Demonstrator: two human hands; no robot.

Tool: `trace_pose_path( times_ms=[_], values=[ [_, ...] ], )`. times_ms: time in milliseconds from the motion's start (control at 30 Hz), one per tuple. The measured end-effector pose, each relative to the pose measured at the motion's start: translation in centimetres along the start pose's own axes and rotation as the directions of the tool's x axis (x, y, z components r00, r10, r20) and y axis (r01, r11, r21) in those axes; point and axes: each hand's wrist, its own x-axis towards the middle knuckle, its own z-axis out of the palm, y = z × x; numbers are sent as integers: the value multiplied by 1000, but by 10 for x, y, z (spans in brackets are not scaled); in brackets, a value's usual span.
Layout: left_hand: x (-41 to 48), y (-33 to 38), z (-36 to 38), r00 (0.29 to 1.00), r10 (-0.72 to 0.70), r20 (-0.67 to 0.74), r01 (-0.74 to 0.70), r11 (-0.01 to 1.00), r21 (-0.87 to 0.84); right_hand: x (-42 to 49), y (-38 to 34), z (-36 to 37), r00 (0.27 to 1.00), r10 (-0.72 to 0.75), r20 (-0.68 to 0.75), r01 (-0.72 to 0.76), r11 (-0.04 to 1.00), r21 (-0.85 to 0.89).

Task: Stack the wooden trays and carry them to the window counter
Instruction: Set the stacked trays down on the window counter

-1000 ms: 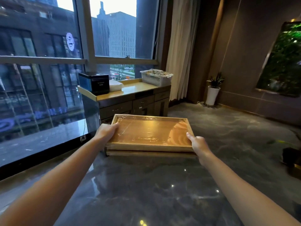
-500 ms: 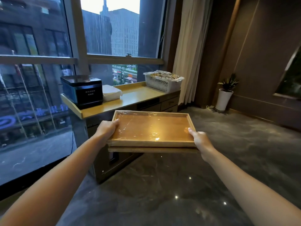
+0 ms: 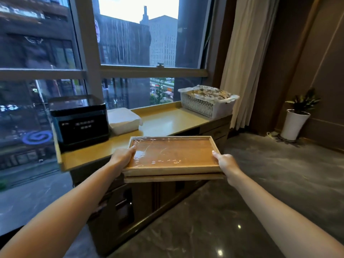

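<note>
Trays: two stacked wooden trays [image 3: 173,158], top one covered in clear film, held level in the air between both hands
Left hand [image 3: 122,157]: clamped on the stack's left short edge, thumb lying over the rim
Right hand [image 3: 226,163]: clamped on the right short edge, thumb on top
Window counter [image 3: 167,121]: just beyond and below the held stack, far edge of the trays overlapping its front
Beyond the left hand: black appliance [image 3: 80,120], white folded stack [image 3: 123,121]
Beyond the right hand: white basket [image 3: 206,102]
</note>
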Motion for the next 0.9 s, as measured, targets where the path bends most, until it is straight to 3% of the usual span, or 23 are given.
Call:
trace_pose_path(
  times_ms=[233, 467, 667, 900],
  values=[
    [142, 53, 48, 996, -42, -84, 37, 998, -53, 174, -42, 24, 998, -32, 56, 31, 999, 23],
    [291, 63, 113, 993, -90, -80, 87, 996, -34, 341, -37, 60, 996, -9, 93, 8, 1000, 16],
    [433, 84, 160, 990, -92, -107, 91, 996, -15, 497, -62, 100, 995, 6, 102, -3, 1000, -22],
    [560, 108, 194, 968, -188, -167, 182, 982, -51, 644, -94, 139, 983, 19, 181, -9, 999, -53]
  ],
)
